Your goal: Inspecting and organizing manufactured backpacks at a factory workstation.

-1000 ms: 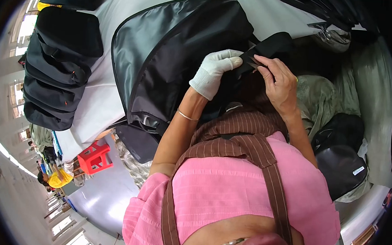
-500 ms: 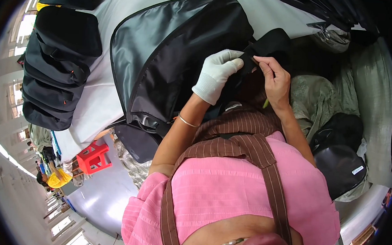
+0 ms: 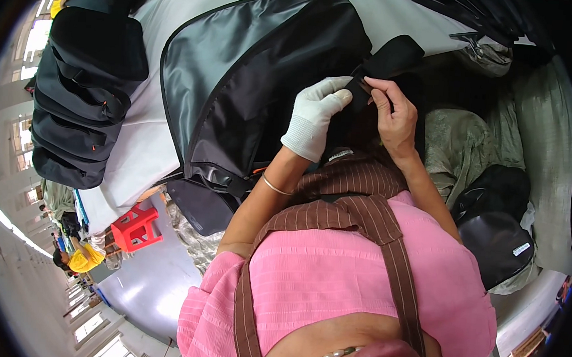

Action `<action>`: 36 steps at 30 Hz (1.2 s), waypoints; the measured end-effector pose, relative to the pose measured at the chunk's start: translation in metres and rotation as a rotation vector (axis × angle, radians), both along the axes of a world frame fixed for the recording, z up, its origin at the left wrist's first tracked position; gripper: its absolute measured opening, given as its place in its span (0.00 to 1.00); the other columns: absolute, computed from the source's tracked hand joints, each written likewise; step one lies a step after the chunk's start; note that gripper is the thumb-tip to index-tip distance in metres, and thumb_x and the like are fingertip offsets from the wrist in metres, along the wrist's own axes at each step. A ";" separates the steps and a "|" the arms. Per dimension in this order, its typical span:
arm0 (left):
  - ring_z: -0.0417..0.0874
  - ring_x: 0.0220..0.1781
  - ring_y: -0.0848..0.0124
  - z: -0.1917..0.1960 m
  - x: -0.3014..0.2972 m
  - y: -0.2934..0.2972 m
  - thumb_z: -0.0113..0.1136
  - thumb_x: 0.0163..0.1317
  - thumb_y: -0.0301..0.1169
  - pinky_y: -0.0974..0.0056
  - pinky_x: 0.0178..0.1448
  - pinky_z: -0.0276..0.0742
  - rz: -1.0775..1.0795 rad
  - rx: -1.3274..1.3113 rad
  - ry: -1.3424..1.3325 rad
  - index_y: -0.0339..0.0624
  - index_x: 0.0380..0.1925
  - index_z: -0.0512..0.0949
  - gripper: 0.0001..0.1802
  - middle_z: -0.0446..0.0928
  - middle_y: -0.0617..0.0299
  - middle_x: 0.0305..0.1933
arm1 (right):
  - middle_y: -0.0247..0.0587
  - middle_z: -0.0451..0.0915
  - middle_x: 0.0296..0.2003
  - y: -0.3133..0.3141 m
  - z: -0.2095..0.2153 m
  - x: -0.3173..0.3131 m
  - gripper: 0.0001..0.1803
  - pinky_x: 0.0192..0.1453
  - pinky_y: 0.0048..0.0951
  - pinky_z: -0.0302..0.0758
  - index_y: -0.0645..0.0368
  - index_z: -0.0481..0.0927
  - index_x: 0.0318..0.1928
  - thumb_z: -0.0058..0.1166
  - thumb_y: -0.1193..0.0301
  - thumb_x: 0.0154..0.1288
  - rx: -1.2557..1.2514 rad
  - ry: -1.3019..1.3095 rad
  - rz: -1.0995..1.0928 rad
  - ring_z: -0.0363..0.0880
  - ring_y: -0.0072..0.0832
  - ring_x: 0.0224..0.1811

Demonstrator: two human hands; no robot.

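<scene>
A large black bag (image 3: 230,77) with a shiny grey-black panel lies on the white-covered table in front of me. From its right side a wide black strap (image 3: 398,56) loops up. My left hand (image 3: 310,118), in a white knitted glove, pinches the strap between thumb and fingers. Close beside it, my bare right hand (image 3: 397,120) has thumb and forefinger closed at the strap's edge. A small thin item shows at those fingertips, too small to name. The strap's lower part is lost in shadow between the hands.
Several black padded bags (image 3: 91,101) stand in a row on the white table cover (image 3: 148,137) at left. A red plastic stool (image 3: 137,227) is on the floor below. Grey-green cloth (image 3: 458,140) and a black bag (image 3: 495,237) lie at my right. A person in yellow (image 3: 84,258) is far left.
My right hand has moved slightly up and left, closer to the gloved hand. The strap's loop has shifted and now lies flatter. My left hand keeps its pinch, a little lower.
</scene>
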State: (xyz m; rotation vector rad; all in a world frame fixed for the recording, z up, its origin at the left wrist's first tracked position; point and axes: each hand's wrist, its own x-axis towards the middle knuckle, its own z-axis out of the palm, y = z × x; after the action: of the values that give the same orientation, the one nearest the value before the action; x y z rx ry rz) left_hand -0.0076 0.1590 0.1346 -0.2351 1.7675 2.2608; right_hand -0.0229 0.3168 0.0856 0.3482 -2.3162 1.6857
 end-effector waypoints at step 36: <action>0.81 0.41 0.71 -0.003 0.020 -0.010 0.51 0.58 0.21 0.68 0.49 0.75 0.210 -0.434 0.218 0.32 0.40 0.79 0.12 0.80 0.58 0.37 | 0.34 0.80 0.30 -0.002 0.007 0.000 0.18 0.14 0.12 0.50 0.57 0.72 0.52 0.45 0.58 0.73 -0.760 -0.787 0.281 0.71 0.11 0.18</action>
State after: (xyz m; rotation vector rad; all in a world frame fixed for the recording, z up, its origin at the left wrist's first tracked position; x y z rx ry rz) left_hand 0.0123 0.1488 0.1320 -0.2750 2.4468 2.0699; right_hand -0.0228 0.3150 0.0930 -0.2021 -1.8262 3.0863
